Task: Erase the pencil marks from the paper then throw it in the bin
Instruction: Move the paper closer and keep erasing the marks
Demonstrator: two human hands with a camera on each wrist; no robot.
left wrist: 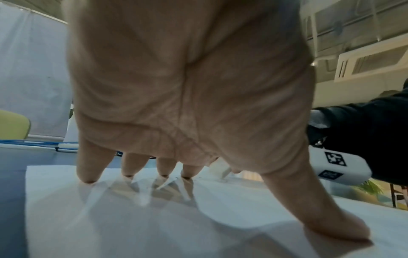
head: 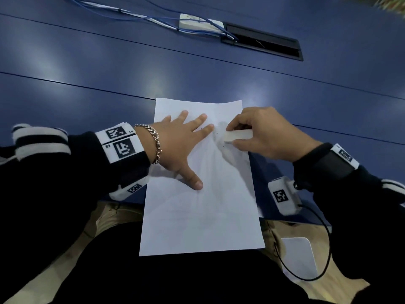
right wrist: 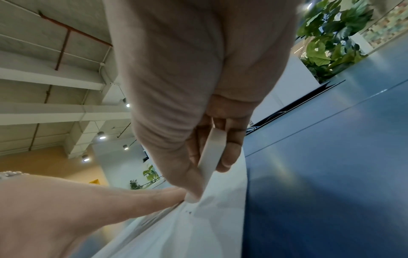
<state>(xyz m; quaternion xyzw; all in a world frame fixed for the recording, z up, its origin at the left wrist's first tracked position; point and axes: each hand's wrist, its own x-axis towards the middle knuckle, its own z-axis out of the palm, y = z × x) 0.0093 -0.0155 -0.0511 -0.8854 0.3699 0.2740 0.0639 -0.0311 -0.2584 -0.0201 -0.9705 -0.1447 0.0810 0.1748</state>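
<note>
A white sheet of paper (head: 203,207) lies on the blue table (head: 87,69), its near end hanging over the table's edge above my lap. My left hand (head: 184,141) lies flat on the sheet's upper left, fingers spread and straight, pressing it down; the left wrist view shows the fingertips (left wrist: 87,178) and thumb on the paper (left wrist: 110,218). My right hand (head: 260,134) pinches a white eraser (head: 237,135) between thumb and fingers, its tip touching the sheet near the upper right, beside faint grey smudges and dark crumbs. In the right wrist view the eraser (right wrist: 212,151) stands edge-on against the paper (right wrist: 198,227).
A white power strip (head: 197,24) with blue cables and a black cable hatch (head: 263,40) sit at the far side of the table. A white flat object (head: 300,257) rests on my right thigh. No bin is in view.
</note>
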